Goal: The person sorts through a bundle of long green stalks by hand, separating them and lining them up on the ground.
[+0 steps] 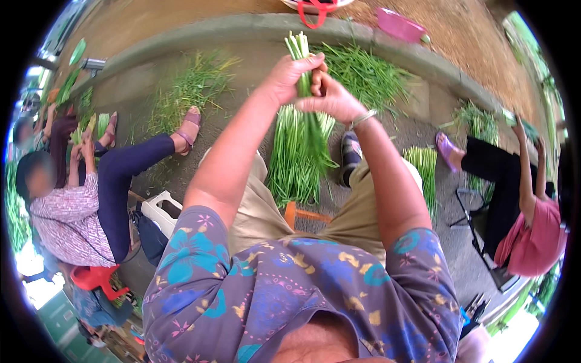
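My left hand (pixel 289 77) grips a small bunch of green stalks (pixel 298 51) held upright, cut ends sticking up above my fingers. Just to its right, my right hand (pixel 331 98) closes on the same bunch, a bracelet on its wrist. Long green leaves (pixel 315 142) hang down from my hands. Below them a pile of sorted green stalks (pixel 295 163) lies on the ground between my knees.
Loose greens (pixel 363 72) are heaped by a concrete kerb (pixel 242 27). A seated person at left (pixel 78 206) and another at right (pixel 520 199) handle greens too. A white stool (pixel 160 212), a pink basin (pixel 399 25) and another bundle (pixel 423 166) are nearby.
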A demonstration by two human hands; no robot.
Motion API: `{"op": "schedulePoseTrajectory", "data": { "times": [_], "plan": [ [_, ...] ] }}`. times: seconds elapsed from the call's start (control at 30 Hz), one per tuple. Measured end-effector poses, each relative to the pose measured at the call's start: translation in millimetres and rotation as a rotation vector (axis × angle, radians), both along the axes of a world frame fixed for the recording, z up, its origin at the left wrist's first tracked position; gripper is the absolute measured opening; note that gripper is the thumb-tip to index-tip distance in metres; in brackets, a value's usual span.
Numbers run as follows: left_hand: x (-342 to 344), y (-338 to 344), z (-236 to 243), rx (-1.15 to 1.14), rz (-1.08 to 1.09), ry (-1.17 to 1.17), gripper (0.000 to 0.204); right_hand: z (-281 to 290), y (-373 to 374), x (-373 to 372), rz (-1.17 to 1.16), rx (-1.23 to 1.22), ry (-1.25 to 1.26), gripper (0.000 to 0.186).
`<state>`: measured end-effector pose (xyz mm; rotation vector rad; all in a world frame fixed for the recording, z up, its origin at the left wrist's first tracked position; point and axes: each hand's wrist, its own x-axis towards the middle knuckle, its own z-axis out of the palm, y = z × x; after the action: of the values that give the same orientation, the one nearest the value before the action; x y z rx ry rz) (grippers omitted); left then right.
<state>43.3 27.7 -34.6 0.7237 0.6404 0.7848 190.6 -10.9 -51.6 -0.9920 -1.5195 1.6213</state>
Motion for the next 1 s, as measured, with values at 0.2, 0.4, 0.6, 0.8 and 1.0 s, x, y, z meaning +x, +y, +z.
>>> {"op": "schedulePoseTrajectory", "data": {
  "times": [0.2,0.4,0.6,0.8,1.0],
  "plan": [
    [-16,6,5,-0.010,0.133,-0.170,0.026,-9,-26,-27,-0.061,-0.277,-0.120,0.026],
    [-7,-1,2,0.049,0.084,-0.113,0.036,5,-24,-28,-0.065,-0.453,0.076,0.012],
    [-11,-2,8,0.102,-0.081,-0.001,0.044,11,-20,-19,0.004,-0.537,0.402,0.015],
    [0,-4,5,0.109,-0.116,-0.118,0.033,8,-21,-13,0.256,-0.575,0.509,0.018],
    [11,0,-13,0.045,0.358,0.055,0.011,15,-10,-3,-0.031,-0.154,-0.033,0.070]
  ]
}}
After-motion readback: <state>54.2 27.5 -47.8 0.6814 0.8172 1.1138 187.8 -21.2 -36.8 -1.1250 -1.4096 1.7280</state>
